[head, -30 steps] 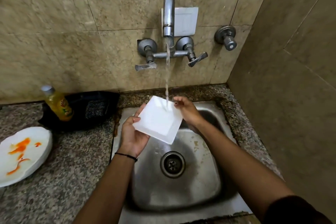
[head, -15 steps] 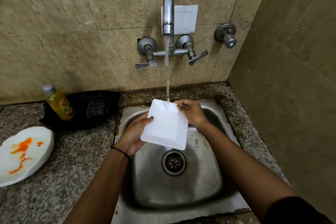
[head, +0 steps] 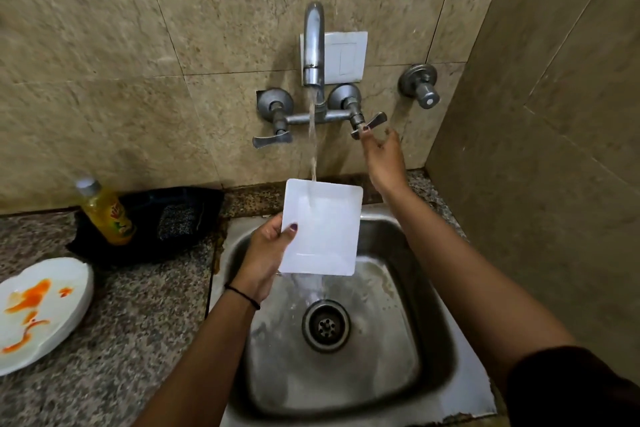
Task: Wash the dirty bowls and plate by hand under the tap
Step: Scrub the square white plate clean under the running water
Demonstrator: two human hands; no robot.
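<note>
My left hand (head: pixel 265 258) grips the left edge of a square white bowl (head: pixel 322 229), held tilted over the steel sink (head: pixel 426 288). Water runs from the tap (head: pixel 313 45) onto the bowl and sheets off its lower edge toward the drain (head: pixel 325 325). My right hand (head: pixel 382 158) is raised to the tap's right lever handle (head: pixel 370 123), fingertips touching it, nothing held. A white plate (head: pixel 41 312) smeared with orange sauce lies on the granite counter (head: pixel 138 322) at the left.
A yellow dish-soap bottle (head: pixel 107 213) stands beside a black tray holding a scrubber (head: pixel 176 222) behind the counter. The left lever handle (head: pixel 272 140) and a separate valve (head: pixel 420 85) sit on the tiled wall. A tiled side wall closes in the right.
My right hand has let go of the bowl and risen to the right tap handle. The left hand now holds the bowl alone, turned more upright under the stream.
</note>
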